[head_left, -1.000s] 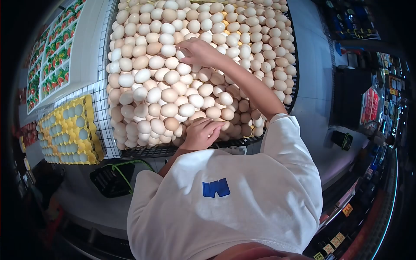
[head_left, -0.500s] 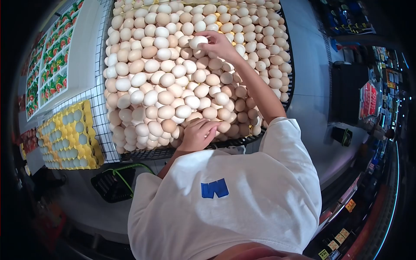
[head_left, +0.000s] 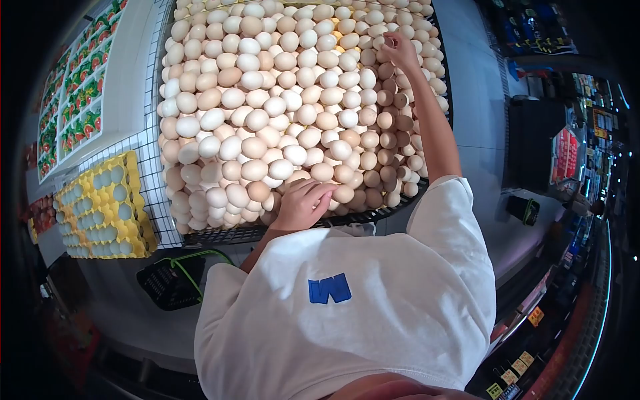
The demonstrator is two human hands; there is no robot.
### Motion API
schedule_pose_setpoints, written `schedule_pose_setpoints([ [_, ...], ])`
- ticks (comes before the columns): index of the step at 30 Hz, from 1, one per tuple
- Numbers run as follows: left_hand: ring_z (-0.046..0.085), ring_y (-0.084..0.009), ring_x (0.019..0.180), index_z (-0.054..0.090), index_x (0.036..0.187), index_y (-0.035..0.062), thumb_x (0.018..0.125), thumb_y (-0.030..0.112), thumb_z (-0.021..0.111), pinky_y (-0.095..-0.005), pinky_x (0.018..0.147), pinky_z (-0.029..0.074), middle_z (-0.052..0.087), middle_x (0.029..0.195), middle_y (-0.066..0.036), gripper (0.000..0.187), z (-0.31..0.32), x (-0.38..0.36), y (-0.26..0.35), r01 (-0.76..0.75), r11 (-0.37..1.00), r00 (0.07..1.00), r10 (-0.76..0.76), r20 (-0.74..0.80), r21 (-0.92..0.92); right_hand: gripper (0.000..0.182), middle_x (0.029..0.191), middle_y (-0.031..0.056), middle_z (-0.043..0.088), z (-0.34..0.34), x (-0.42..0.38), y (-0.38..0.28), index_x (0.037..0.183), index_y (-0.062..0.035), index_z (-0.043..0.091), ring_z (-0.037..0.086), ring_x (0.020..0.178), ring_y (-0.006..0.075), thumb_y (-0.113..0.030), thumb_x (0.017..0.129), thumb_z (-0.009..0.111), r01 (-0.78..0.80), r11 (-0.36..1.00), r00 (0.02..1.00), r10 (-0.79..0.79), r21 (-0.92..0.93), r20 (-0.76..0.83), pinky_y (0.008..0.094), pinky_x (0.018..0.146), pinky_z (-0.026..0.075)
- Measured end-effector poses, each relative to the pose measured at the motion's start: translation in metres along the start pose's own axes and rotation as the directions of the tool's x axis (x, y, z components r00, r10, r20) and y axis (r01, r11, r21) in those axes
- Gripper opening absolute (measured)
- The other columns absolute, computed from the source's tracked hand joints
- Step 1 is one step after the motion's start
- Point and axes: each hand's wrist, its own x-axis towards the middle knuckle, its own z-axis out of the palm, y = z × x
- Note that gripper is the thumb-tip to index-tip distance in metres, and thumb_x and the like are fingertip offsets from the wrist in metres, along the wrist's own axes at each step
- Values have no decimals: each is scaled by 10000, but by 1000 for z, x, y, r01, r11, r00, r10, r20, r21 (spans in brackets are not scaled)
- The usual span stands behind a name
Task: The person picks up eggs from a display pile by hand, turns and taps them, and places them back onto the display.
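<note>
A deep heap of brown and cream eggs (head_left: 253, 120) fills a black basket-like bin (head_left: 233, 236). Over the far right part of the heap is my right hand (head_left: 403, 55), its thumb and forefinger curved apart with no egg visible between them. My left hand (head_left: 303, 205) lies on the eggs at the near edge, fingers loosely extended and nothing held. A light brown egg (head_left: 343, 194) sits just beside its fingertips; the eggs under the palm are hidden.
Yellow egg trays (head_left: 143, 223) with pale eggs stand left of the bin, near a white wire grid (head_left: 164, 193). Packed red-and-green produce (head_left: 83, 127) is farther left. A black shopping basket (head_left: 163, 287) with a green handle is on the floor. Shelves line the right.
My right hand has moved right and away across the heap, and the whitish egg it held is no longer in its fingers. My left hand stays at the near edge.
</note>
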Motion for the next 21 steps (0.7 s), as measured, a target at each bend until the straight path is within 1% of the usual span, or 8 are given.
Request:
schedule_pose_setpoints([
  [2,601,-194,649,692,986,39,877,35,638,-314,586,493,666,819,-77,122,-2,2,0,-65,998,998,65,-24,5,406,929,133,692,3,3,3,1134,-49,690,667,832,257,-206,765,750,9,1000,999,-9,-24,35,377,776,537],
  [7,591,-193,639,692,986,38,878,35,635,-316,584,490,659,807,-71,122,0,1,-1,-36,999,999,36,-29,-8,439,953,149,698,8,2,-2,1162,-93,662,679,880,275,-290,776,733,-93,993,992,99,-75,73,388,809,538],
  [9,589,-193,639,692,987,37,878,35,634,-316,584,490,656,803,-69,123,0,0,-1,-37,999,999,37,-32,-8,447,950,148,697,9,2,-3,1163,-96,658,680,887,277,-304,775,732,-87,993,993,92,-74,68,389,810,538],
  [11,662,-258,800,681,981,66,877,65,628,-377,713,521,692,878,-72,117,-1,-1,1,14,1000,1000,-15,3,12,454,947,148,696,9,1,-2,1164,-98,653,682,893,279,-318,774,731,-80,994,995,84,-72,61,390,812,539],
  [14,665,-260,807,680,980,64,878,65,627,-378,719,525,694,886,-76,115,-2,-1,1,15,1000,1000,-15,20,12,447,964,152,698,10,1,-2,1153,-89,652,680,891,286,-315,775,730,-93,991,993,99,-100,57,392,814,539],
  [16,665,-261,807,679,979,63,879,65,626,-379,718,526,694,887,-76,114,-3,0,2,16,1000,1000,-17,24,14,446,984,155,702,15,3,5,1156,-81,645,681,886,286,-306,780,728,12,990,1000,-12,-142,2,393,807,540],
  [19,665,-264,808,679,980,61,880,66,626,-381,718,529,695,890,-79,113,-4,0,2,22,1000,999,-22,28,12,433,1006,155,706,14,0,4,1146,-75,647,680,880,284,-294,781,727,-3,997,1000,1,-73,-26,397,811,539],
  [21,665,-266,810,678,981,60,881,66,625,-382,717,530,695,893,-80,113,-4,0,2,25,1000,999,-25,28,8,429,1012,152,707,12,0,1,1143,-75,650,681,883,283,-289,780,729,-35,997,999,35,-66,0,399,818,538],
])
